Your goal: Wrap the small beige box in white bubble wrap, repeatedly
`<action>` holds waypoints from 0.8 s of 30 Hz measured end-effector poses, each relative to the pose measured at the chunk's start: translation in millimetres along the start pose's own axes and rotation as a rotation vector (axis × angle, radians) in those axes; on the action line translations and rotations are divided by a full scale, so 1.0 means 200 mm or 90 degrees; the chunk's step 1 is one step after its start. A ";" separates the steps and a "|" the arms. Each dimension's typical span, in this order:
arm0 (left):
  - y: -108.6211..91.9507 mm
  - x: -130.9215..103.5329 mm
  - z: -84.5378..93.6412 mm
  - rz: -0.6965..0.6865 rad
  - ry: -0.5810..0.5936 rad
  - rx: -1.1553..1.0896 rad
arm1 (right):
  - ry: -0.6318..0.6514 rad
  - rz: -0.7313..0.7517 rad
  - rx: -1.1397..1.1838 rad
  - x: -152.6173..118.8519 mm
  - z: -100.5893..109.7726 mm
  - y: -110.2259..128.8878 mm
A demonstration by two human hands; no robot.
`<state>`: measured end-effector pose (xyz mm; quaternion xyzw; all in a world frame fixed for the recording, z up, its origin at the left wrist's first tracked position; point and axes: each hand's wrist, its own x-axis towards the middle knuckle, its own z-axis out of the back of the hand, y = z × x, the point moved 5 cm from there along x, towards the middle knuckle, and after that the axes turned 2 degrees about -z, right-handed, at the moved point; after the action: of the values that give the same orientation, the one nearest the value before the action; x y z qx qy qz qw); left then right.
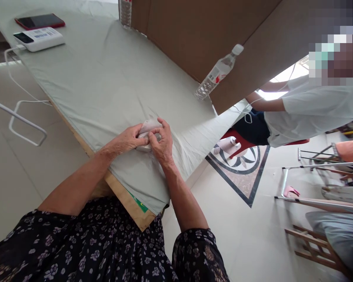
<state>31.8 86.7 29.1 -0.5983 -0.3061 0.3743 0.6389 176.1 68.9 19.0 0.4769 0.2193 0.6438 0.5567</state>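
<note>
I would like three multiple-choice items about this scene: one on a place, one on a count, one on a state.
1. Where does the red phone lie?
A. far corner of the table
B. on the floor
C. on a chair

2. How many plastic bottles show on the table?
A. one
B. two
C. four

3. What do both hands do?
A. rest apart
B. grip the pale cloth piece together
C. hold a bottle

Answers: 1 A, beside the white device. 2 B, one near the cardboard, one at the top edge. 3 B, left hand and right hand pinch it.

red phone (40, 20), power bank (39, 38) (cabled), bottle (217, 72)
</note>
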 end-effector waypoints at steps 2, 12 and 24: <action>0.01 0.00 0.00 0.003 0.005 -0.022 | 0.005 -0.020 0.003 0.00 0.00 -0.01; 0.00 -0.01 0.00 0.021 -0.006 -0.018 | 0.001 -0.044 0.017 0.02 -0.01 -0.02; 0.03 -0.01 0.01 0.023 -0.017 -0.013 | 0.093 0.015 -0.022 -0.06 0.09 0.02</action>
<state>27.6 86.2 23.2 -0.6052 -0.3075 0.3905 0.6218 187.8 52.2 26.2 0.4218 0.2428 0.6868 0.5398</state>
